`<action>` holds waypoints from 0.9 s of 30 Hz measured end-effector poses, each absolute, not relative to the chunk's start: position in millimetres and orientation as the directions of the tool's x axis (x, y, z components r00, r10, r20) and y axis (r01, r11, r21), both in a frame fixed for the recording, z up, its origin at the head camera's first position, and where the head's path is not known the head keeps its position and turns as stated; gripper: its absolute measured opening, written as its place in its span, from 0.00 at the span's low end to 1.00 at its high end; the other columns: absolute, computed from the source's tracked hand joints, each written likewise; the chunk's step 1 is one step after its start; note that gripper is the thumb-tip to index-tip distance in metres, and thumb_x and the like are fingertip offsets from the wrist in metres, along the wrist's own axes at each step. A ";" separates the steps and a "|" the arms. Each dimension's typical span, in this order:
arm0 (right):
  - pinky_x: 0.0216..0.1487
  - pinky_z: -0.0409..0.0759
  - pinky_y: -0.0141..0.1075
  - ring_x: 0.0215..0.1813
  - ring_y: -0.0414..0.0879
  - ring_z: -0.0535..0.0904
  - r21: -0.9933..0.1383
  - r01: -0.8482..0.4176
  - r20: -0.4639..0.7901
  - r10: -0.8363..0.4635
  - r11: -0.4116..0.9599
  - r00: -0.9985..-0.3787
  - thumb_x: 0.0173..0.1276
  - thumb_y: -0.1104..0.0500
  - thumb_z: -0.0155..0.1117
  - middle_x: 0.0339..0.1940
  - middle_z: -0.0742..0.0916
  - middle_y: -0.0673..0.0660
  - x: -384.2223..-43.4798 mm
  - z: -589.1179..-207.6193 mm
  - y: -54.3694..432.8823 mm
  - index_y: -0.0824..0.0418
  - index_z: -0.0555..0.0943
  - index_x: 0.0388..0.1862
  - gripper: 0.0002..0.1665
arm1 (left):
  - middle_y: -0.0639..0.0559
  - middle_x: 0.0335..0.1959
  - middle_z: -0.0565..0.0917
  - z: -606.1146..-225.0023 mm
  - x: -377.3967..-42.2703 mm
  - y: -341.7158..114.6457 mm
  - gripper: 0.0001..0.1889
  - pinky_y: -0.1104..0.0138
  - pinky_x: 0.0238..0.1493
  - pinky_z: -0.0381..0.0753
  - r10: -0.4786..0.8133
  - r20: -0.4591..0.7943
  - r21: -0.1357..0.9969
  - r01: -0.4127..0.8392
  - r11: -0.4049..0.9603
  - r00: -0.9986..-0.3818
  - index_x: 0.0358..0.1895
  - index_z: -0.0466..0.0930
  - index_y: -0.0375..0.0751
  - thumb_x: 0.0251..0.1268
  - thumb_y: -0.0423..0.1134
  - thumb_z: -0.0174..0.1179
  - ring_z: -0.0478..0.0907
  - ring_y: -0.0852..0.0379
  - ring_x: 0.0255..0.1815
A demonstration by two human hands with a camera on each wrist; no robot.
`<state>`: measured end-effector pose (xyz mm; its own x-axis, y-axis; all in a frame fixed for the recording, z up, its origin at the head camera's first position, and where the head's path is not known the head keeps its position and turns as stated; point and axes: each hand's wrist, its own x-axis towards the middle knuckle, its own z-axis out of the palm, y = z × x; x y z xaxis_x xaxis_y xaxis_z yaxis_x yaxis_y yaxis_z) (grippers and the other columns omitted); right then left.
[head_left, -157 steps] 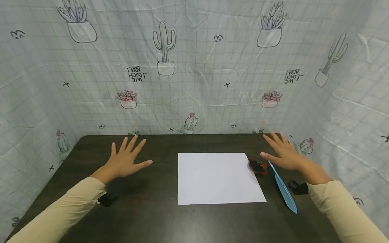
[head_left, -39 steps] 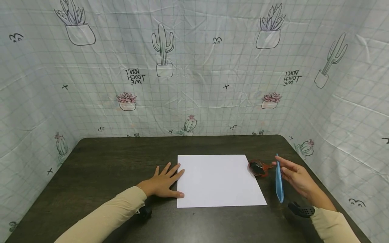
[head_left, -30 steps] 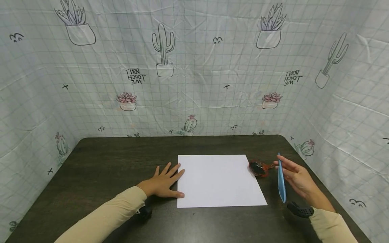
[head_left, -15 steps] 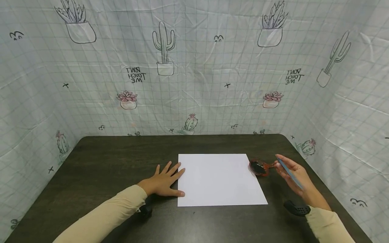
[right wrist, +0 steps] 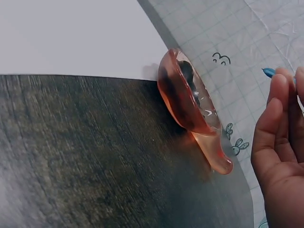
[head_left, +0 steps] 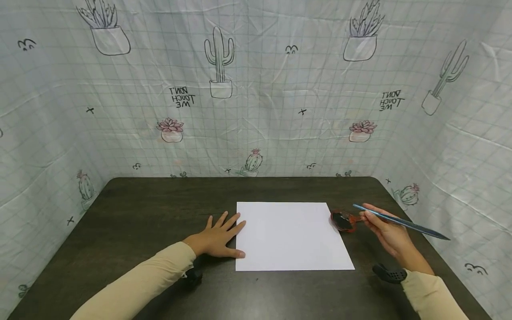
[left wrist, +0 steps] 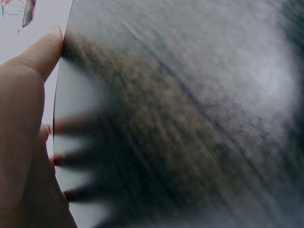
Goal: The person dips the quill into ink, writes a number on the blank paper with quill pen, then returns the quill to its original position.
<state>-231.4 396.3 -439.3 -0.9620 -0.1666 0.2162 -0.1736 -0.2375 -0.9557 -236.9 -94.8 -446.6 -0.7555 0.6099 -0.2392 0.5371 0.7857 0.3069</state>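
My left hand (head_left: pixel 218 238) lies with fingers spread on the left edge of a blank white sheet of paper (head_left: pixel 292 235). In the left wrist view its thumb (left wrist: pixel 40 54) rests at the paper's edge. My right hand (head_left: pixel 390 233) pinches a blue feather-shaped pen (head_left: pixel 420 229) near its narrow tip, the broad end pointing right over the wrist. Only the pen's pointed tip (right wrist: pixel 269 72) shows in the right wrist view. Beside those fingers, a translucent orange dish (right wrist: pixel 183 97) with a short handle holds something dark and overlaps the paper's right edge.
A dark wood-grain table (head_left: pixel 160 200) lies under everything. White gridded cloth (head_left: pixel 264 89) printed with cacti hangs at the back and both sides. Each wrist wears a black camera band, the right one (head_left: pixel 390 273) close above the table.
The right hand has gone from open above the table to pinching the pen, which has swung from hanging downward to pointing right. The left hand has moved right onto the paper's edge.
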 end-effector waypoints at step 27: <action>0.42 0.80 0.26 0.40 0.30 0.82 -0.858 -0.069 0.029 -0.086 0.508 -0.996 0.68 0.56 0.64 0.38 0.88 0.45 -247.3 -424.8 394.9 0.81 0.74 0.54 0.28 | 0.52 0.79 0.38 -452.0 -240.4 -96.2 0.48 0.32 0.67 0.35 0.613 -0.229 0.298 0.545 0.784 -0.756 0.78 0.43 0.56 0.59 0.72 0.51 0.32 0.40 0.78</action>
